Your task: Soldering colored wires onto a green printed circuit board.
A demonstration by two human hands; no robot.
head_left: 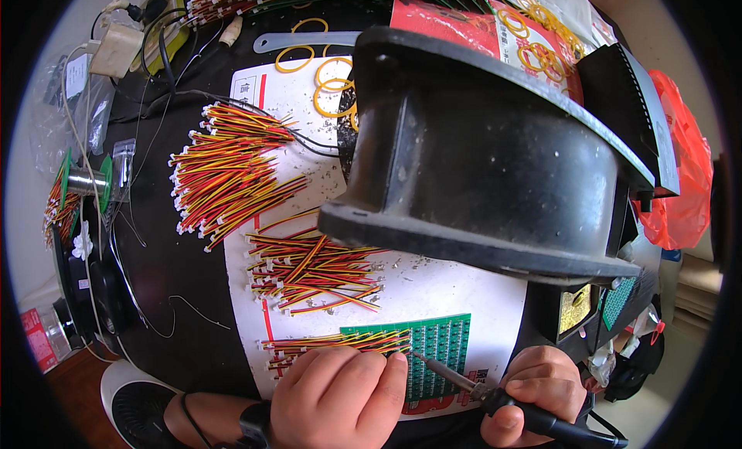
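Observation:
A green circuit board [439,348] lies near the front edge of the white sheet, with rows of small pads on it. Red, yellow and black wire leads [340,341] with white plugs lie across its left part. My left hand [336,399] is closed over them, its fingertips pinching at the ends of the leads; the thumb is hidden. My right hand [545,391] grips a soldering iron [525,418] by its black handle. The iron's tip points left and down to the board, close beside my left fingertips.
A large black fan housing [487,171] looms over the middle. Loose wire leads [313,267] and a bigger bundle [232,167] lie at left. Solder wire spool [86,181] stands far left. Yellow rubber bands [334,86] and a red plastic bag [680,163] are farther back.

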